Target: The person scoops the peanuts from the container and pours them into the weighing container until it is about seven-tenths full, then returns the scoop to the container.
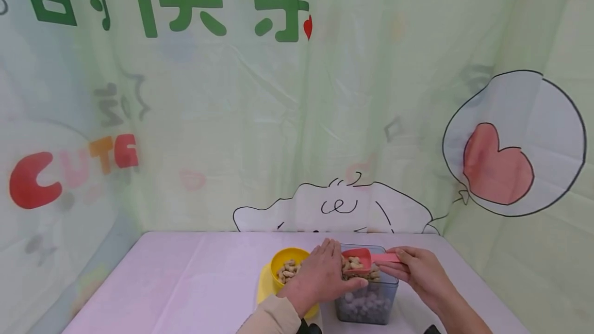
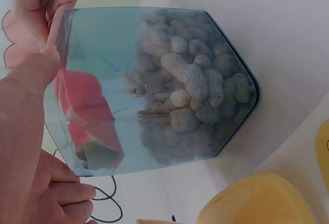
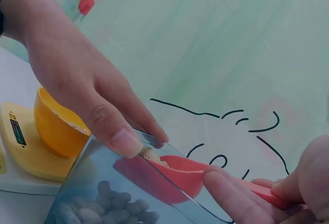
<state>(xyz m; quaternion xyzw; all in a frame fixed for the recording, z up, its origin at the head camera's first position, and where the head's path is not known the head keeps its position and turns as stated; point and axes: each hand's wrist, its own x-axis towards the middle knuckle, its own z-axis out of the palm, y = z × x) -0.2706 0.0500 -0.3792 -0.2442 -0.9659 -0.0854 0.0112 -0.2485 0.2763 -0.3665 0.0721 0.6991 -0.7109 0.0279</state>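
My right hand (image 1: 424, 272) pinches the handle of a red scoop (image 1: 359, 261) between thumb and fingers. Several peanuts (image 1: 355, 263) in their shells lie in the scoop's bowl, which sits inside the top of a clear bluish container (image 1: 364, 309). More peanuts (image 2: 193, 85) fill the lower part of that container. My left hand (image 1: 320, 274) holds the container across its left top edge, thumb at the near rim and fingers at the far side. To the left, a yellow bowl (image 1: 277, 259) has peanuts (image 1: 289, 271) in it, partly behind my left hand.
Under the yellow bowl is a yellow-and-white kitchen scale (image 3: 31, 154) with a small dark display. Everything stands on a pale pink table (image 1: 195, 277). A printed curtain (image 1: 278, 92) hangs behind and at both sides.
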